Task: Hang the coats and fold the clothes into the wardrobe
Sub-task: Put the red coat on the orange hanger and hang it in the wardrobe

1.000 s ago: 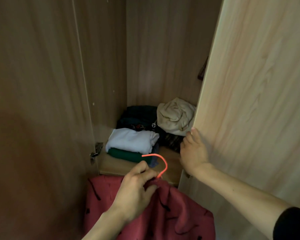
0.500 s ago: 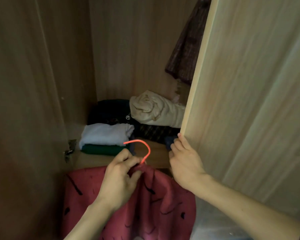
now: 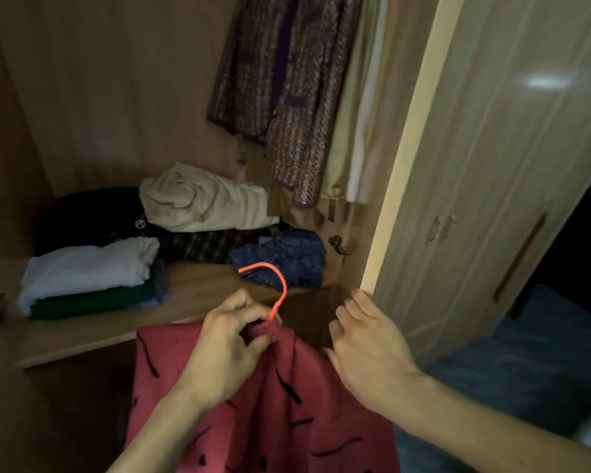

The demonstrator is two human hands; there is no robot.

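Pinched at the base of its coral-orange plastic hanger hook [image 3: 273,288], a red fabric coat with black marks [image 3: 270,397] hangs from the left hand [image 3: 229,343], whose fingers and thumb curl round the hook's stem and the bunched collar in a closed grip. The right hand [image 3: 369,349] rests against the near edge of the pale wooden wardrobe door [image 3: 475,186], fingers loosely bent, clasping nothing. The coat sits low and near, in front of the wooden wardrobe shelf [image 3: 191,295], not yet inside.

Part of the job looks done: a purple patterned woven coat [image 3: 280,97] hangs at the far right, and a folded white garment [image 3: 86,268] lies on a folded dark green garment [image 3: 93,302] on the shelf's left. A rolled cream garment [image 3: 202,199] and a crumpled blue patterned garment [image 3: 280,257] appear unfolded. The red coat remains to be hung.

Its long axis runs vertically, collar up; the hook rises and curls over to the left.
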